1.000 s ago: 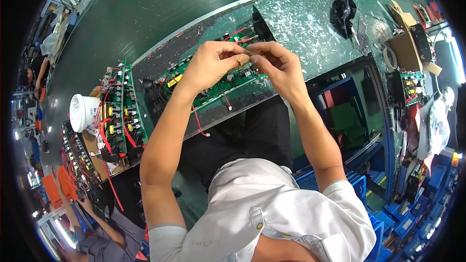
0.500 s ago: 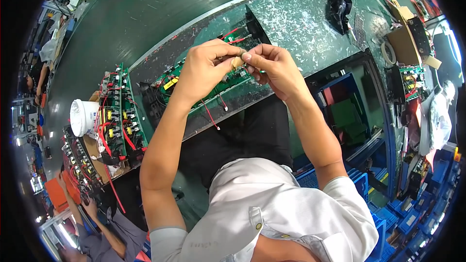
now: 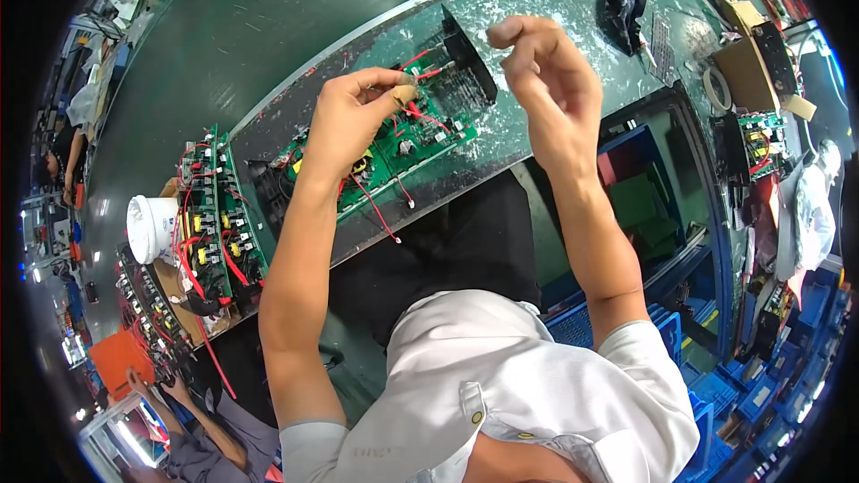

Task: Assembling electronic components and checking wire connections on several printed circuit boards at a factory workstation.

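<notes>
My left hand (image 3: 349,121) is over a green circuit board (image 3: 385,165), thumb and forefinger pinched together. A tan covering shows at the thumb tip; whatever lies between the fingertips is too small to make out. The board carries black and yellow parts, and red wires (image 3: 434,116) rise beside my fingertips. Thin red leads with white plugs hang over the bench's near edge. At the board's far right end stands a black panel (image 3: 472,58). To the right of this panel my right hand (image 3: 559,89) is raised with fingers loosely bent and apart, holding nothing visible.
More wired boards (image 3: 219,215) stand at the left beside a white bucket (image 3: 152,228). A black plastic bag (image 3: 622,4), a tape roll (image 3: 716,91) and a cardboard box (image 3: 744,58) are at the right. Another person's arm (image 3: 210,434) shows at lower left.
My hands have come apart. The right hand has moved up and to the right; the left has shifted slightly left, still pinching. More of the board and the black panel now shows.
</notes>
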`<state>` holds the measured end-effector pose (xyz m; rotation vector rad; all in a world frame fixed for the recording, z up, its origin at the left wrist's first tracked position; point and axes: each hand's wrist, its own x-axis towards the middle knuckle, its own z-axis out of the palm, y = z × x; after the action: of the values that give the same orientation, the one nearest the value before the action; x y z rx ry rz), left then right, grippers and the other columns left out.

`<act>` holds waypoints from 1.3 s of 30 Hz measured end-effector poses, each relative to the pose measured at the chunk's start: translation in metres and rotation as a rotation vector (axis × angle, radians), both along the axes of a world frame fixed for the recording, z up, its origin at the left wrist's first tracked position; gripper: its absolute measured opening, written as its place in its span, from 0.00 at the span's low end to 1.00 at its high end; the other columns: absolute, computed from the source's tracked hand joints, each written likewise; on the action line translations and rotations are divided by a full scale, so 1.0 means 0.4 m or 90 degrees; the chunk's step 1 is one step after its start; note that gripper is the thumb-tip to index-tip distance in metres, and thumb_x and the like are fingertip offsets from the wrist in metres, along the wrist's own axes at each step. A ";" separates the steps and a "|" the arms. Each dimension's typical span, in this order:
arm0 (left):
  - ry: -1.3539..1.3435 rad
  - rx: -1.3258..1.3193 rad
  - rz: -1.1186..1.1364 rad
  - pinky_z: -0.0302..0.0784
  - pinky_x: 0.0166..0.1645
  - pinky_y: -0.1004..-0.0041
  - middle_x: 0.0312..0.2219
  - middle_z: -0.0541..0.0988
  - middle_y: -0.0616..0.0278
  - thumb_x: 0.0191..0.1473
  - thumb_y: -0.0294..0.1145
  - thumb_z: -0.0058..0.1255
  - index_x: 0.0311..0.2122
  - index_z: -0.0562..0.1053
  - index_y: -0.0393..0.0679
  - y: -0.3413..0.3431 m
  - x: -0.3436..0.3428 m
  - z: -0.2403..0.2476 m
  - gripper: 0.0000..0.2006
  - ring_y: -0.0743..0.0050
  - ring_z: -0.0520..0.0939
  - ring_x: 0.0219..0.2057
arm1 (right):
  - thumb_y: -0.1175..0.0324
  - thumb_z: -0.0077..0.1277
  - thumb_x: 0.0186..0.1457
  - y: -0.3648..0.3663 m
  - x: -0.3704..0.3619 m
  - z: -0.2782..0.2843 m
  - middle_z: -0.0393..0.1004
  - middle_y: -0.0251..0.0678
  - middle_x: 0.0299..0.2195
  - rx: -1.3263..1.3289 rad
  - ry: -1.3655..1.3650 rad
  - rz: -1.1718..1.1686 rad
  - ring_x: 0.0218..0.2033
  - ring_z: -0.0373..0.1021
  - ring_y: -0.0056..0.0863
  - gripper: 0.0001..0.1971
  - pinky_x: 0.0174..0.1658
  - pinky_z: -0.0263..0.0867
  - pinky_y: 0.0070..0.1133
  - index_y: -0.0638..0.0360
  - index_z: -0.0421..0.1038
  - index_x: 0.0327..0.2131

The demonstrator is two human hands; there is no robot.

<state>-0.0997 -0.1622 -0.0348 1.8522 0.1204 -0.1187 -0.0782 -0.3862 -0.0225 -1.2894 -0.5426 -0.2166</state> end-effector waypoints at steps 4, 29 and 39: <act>-0.020 0.002 0.017 0.72 0.39 0.82 0.31 0.81 0.67 0.53 0.23 0.58 0.41 0.80 0.35 -0.001 0.004 -0.015 0.10 0.85 0.77 0.32 | 0.74 0.54 0.41 -0.033 -0.077 0.140 0.74 0.46 0.41 -0.422 -0.258 0.140 0.36 0.71 0.35 0.07 0.39 0.66 0.23 0.64 0.71 0.28; -0.031 -0.023 0.017 0.74 0.41 0.79 0.32 0.82 0.64 0.53 0.25 0.58 0.41 0.80 0.36 0.039 -0.010 -0.029 0.10 0.83 0.79 0.34 | 0.73 0.53 0.37 -0.257 -0.322 0.435 0.76 0.39 0.27 -0.571 -0.213 0.213 0.17 0.66 0.23 0.15 0.17 0.60 0.17 0.60 0.75 0.34; -0.036 -0.025 0.025 0.70 0.34 0.80 0.26 0.81 0.69 0.52 0.30 0.63 0.39 0.81 0.38 0.015 0.005 -0.043 0.10 0.88 0.75 0.28 | 0.72 0.54 0.41 -0.109 -0.227 0.351 0.75 0.34 0.25 -0.373 -0.159 0.271 0.13 0.60 0.22 0.11 0.19 0.54 0.18 0.51 0.75 0.33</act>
<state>-0.0976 -0.1564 -0.0519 1.8107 0.1147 -0.0408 -0.1689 -0.4300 0.1179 -1.6802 -1.1367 0.1539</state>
